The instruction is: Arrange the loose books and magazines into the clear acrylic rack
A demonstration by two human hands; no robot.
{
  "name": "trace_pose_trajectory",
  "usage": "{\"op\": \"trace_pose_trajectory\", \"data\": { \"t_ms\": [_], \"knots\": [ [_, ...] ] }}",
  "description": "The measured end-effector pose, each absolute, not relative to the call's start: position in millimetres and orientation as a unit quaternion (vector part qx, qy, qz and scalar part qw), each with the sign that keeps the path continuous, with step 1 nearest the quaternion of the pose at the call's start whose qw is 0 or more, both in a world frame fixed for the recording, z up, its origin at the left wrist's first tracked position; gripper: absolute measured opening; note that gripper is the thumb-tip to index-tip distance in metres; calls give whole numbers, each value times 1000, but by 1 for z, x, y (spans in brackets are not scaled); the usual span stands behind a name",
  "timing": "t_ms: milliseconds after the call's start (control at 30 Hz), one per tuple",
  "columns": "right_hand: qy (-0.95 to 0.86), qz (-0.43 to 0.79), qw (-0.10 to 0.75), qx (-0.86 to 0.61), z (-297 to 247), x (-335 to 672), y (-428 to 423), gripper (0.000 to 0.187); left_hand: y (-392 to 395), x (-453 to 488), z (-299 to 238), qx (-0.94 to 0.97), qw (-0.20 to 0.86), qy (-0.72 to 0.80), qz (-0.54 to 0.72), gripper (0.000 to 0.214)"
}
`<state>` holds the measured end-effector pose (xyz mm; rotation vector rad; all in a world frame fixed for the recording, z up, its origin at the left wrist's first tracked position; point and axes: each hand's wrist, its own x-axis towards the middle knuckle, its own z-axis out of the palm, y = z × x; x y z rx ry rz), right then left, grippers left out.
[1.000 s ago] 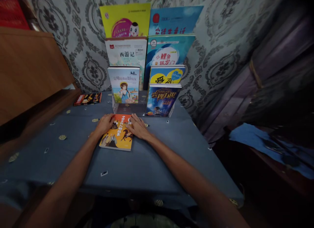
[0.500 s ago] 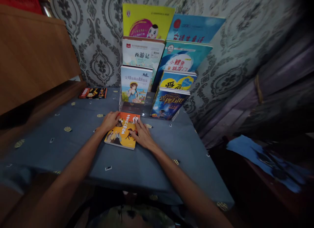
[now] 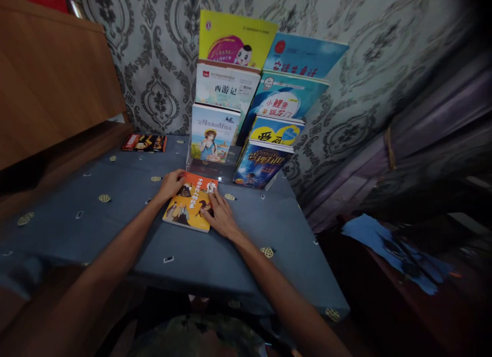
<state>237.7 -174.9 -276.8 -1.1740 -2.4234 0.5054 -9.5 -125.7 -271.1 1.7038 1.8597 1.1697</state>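
Observation:
An orange picture book point(image 3: 188, 203) lies flat on the blue tablecloth point(image 3: 126, 218), just in front of a clear tiered book stand point(image 3: 209, 167). My left hand point(image 3: 170, 183) rests at the book's far left corner with fingers curled over the edge. My right hand point(image 3: 220, 216) lies flat on the book's right side, fingers spread. The stand holds several upright children's books, among them a blue fantasy book point(image 3: 262, 163) in the front right slot and a girl-cover book point(image 3: 214, 133) behind the vacant front left slot.
A small dark and red book point(image 3: 145, 142) lies flat at the table's far left. A wooden cabinet point(image 3: 49, 80) stands to the left, patterned wallpaper behind. Dark curtains point(image 3: 430, 131) and a blue cloth point(image 3: 388, 244) are to the right, past the table edge.
My right hand has slid down the orange book's right side toward me. The camera has swung left and tilted, so the stand sits more to the right. The left hand stays at the corner.

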Motion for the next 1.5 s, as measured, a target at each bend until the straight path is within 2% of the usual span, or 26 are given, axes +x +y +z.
{"op": "trace_pose_trajectory", "data": {
  "t_ms": [100, 200, 333, 700, 800, 933, 1100, 1167, 1233, 1367, 1500],
  "knots": [
    [-864, 188, 192, -425, -275, 238, -176, 72, -123, -9, -270, 476, 310, 642, 514, 34],
    [-863, 192, 204, -421, -276, 239, -174, 70, -122, -9, -269, 380, 391, 636, 546, 31],
    [-864, 195, 226, -406, -282, 241, -171, 67, -124, -8, -267, 352, 438, 640, 523, 21],
    [-850, 228, 224, -419, -282, 242, -172, 70, -130, -4, -259, 330, 506, 609, 514, 22],
    [-826, 255, 266, -427, -289, 243, -168, 72, -131, -2, -254, 332, 511, 590, 530, 22],
    [-749, 324, 368, -445, -295, 241, -160, 76, -134, 2, -244, 342, 513, 552, 561, 25],
    [-585, 547, 462, -380, -286, 226, -161, 55, -139, 14, -233, 379, 478, 494, 619, 40],
    [-517, 588, 494, -378, -278, 220, -163, 48, -141, 20, -230, 390, 463, 476, 638, 44],
    [-485, 568, 531, -401, -268, 215, -162, 44, -142, 28, -226, 396, 453, 455, 656, 44],
    [-537, 413, 592, -437, -250, 211, -155, 42, -141, 42, -214, 415, 414, 421, 692, 43],
    [-579, 320, 622, -419, -240, 211, -147, 41, -141, 54, -205, 413, 394, 401, 716, 56]
  ]
}}
